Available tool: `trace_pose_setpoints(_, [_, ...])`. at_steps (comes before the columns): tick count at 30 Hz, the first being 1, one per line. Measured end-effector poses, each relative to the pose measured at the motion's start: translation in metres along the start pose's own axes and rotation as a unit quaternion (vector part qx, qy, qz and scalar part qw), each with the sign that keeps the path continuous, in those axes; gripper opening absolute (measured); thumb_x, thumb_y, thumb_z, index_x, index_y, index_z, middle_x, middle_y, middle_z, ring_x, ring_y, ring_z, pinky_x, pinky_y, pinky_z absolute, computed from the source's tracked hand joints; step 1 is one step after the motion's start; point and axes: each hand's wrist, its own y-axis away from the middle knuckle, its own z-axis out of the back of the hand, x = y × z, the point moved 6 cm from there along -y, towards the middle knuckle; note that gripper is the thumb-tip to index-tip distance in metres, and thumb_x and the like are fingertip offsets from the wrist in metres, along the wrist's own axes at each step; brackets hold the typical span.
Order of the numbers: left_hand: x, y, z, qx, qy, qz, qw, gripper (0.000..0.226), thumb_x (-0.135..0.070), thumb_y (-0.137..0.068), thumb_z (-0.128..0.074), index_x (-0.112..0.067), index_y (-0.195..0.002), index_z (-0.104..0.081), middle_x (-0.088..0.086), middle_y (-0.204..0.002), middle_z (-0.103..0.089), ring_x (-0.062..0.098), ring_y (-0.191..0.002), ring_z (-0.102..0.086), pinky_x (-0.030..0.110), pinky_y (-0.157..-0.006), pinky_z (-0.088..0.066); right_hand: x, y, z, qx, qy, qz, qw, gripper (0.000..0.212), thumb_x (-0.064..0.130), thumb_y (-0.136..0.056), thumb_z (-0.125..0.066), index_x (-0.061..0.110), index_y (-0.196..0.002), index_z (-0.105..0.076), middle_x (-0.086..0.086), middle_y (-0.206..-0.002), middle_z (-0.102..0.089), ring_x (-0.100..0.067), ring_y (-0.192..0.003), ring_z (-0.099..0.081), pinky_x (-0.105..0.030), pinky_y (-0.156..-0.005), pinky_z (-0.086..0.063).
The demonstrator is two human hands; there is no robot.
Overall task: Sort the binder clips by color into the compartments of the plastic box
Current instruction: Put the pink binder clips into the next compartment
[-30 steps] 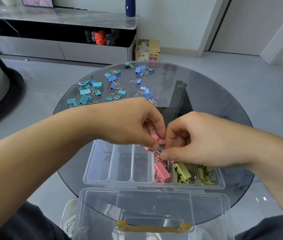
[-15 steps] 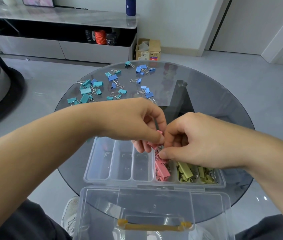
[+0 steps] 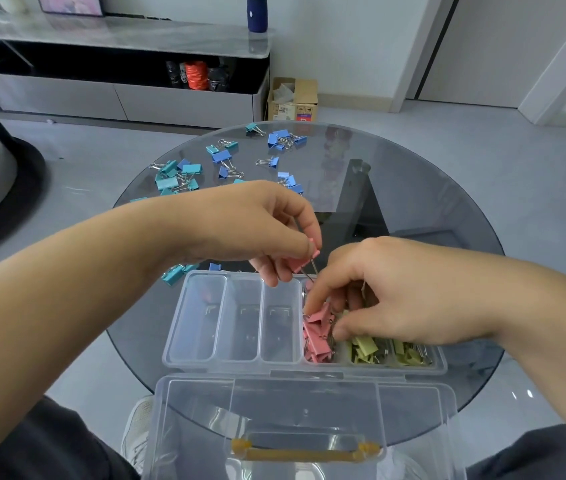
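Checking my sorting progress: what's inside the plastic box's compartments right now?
The three left compartments hold no clips. The fourth holds pink clips, the two rightmost yellow clips. The right hand covers the far ends of those three, so anything there is hidden.

The clear box lies open, its lid flat toward the person. Its fourth compartment from the left holds pink clips, the two right ones yellow clips. One pink clip is pinched in the left hand just above the box. Behind it, blue clips and teal clips lie scattered on the table.
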Motion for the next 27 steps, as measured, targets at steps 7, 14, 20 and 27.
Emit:
trace_pose_setpoints(7, [0.002, -0.001, 0.000, -0.002, 0.009, -0.006, 1.000, 0.007, -0.009, -0.091, -0.065, -0.010, -0.093, -0.072, 0.008, -0.074, -0.071, 0.020, -0.069, -0.070, 0.030, -0.066, -0.059, -0.005, 0.000, 0.010, -0.047, 0.000, -0.002, 0.999, 0.015, 0.049, -0.081, -0.074, 0.044, -0.095, -0.070, 0.016, -0.087, -0.064, -0.001, -0.081, -0.060, -0.025, -0.067, -0.051])
trace_pose_setpoints(14, [0.003, -0.003, 0.002, -0.007, 0.012, -0.005, 1.000, 0.008, -0.009, -0.092, -0.065, -0.010, -0.092, -0.073, 0.009, -0.073, -0.071, 0.019, -0.069, -0.070, 0.029, -0.065, -0.059, -0.007, -0.003, 0.008, -0.087, 0.033, -0.026, 0.995, 0.015, 0.050, -0.079, -0.076, 0.037, -0.082, -0.070, 0.036, -0.082, -0.063, 0.008, -0.070, -0.062, -0.014, -0.050, -0.043])
trace_pose_setpoints(20, [0.002, -0.002, 0.001, -0.008, 0.015, -0.007, 1.000, 0.007, -0.009, -0.093, -0.065, -0.009, -0.094, -0.072, 0.009, -0.074, -0.071, 0.020, -0.069, -0.070, 0.031, -0.066, -0.059, -0.004, -0.003, 0.010, -0.106, 0.048, -0.035, 0.993, 0.022, 0.048, -0.076, -0.079, 0.031, -0.071, -0.067, 0.032, -0.077, -0.064, 0.005, -0.068, -0.062, -0.018, -0.052, -0.048])
trace_pose_setpoints(27, [0.001, -0.003, 0.001, -0.013, 0.039, -0.011, 0.999, 0.007, -0.007, -0.092, -0.066, -0.007, -0.095, -0.072, 0.008, -0.073, -0.072, 0.019, -0.068, -0.070, 0.030, -0.066, -0.059, -0.002, -0.001, 0.009, -0.108, 0.053, -0.047, 0.992, 0.022, 0.050, -0.078, -0.075, 0.030, -0.071, -0.068, 0.027, -0.071, -0.066, 0.002, -0.064, -0.062, -0.028, -0.055, -0.055])
